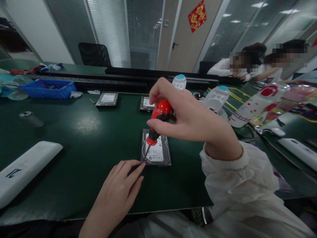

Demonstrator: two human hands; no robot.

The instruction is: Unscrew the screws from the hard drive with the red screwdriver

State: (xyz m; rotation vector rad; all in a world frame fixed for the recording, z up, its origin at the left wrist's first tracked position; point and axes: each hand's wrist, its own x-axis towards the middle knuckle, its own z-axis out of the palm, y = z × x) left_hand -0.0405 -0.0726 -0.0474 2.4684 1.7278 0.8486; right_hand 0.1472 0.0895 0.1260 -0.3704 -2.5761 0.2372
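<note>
A silver hard drive (158,152) with a white label lies flat on the green table (81,142) in front of me. My right hand (188,115) is closed around the red and black handle of a screwdriver (158,120), whose tip rests at the drive's near left corner. My left hand (119,191) lies on the table just before that corner, fingers together and stretched toward the tip, fingertips touching the drive's edge.
Two more hard drives (107,99) (146,103) lie farther back. A blue tray (49,89) stands at the back left, and a white oblong device (22,170) lies at the near left. White electric tools (216,97) and a bottle (255,104) lie right. Two people sit at the far right.
</note>
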